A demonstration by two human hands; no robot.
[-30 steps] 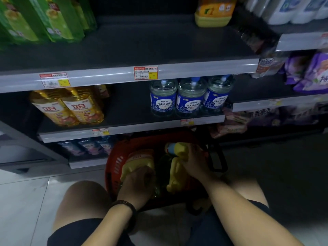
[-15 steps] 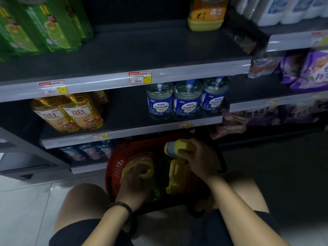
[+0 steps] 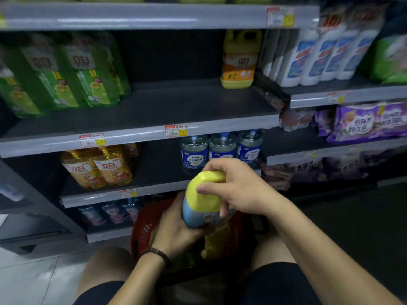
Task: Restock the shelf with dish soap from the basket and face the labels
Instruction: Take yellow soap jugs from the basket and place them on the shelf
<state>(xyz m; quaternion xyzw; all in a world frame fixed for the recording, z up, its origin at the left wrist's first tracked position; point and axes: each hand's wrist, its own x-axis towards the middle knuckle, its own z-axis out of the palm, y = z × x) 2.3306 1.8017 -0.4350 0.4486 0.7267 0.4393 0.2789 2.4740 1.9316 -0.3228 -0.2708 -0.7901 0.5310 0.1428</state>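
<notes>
You are crouched in front of a store shelf, knees at the bottom of the frame, holding a yellow dish soap bottle [image 3: 203, 200] with a blue label in both hands at lower centre. Your left hand [image 3: 176, 230] cups the bottle from below, fingers wrapped around its base, a dark beaded bracelet on that wrist. Your right hand [image 3: 240, 188] is closed over the bottle's upper shoulder and handle from the right, thumb pressed on the yellow plastic. This two-handed hold looks suited to turning the bottle so its label faces front before it goes up. Directly beneath the bottle, between your knees, sits the red basket [image 3: 145, 227] on the floor, with more yellow bottles partly visible inside. The middle shelf [image 3: 176, 106], across the centre of the frame, is mostly bare; a single matching yellow bottle [image 3: 239, 60] stands upright at its back right, label forward, which suggests this is the spot to fill. Green bottles [image 3: 72, 71] stand at upper left, and three clear bottles with blue labels [image 3: 222, 150] sit on the shelf below, just behind your hands.
</notes>
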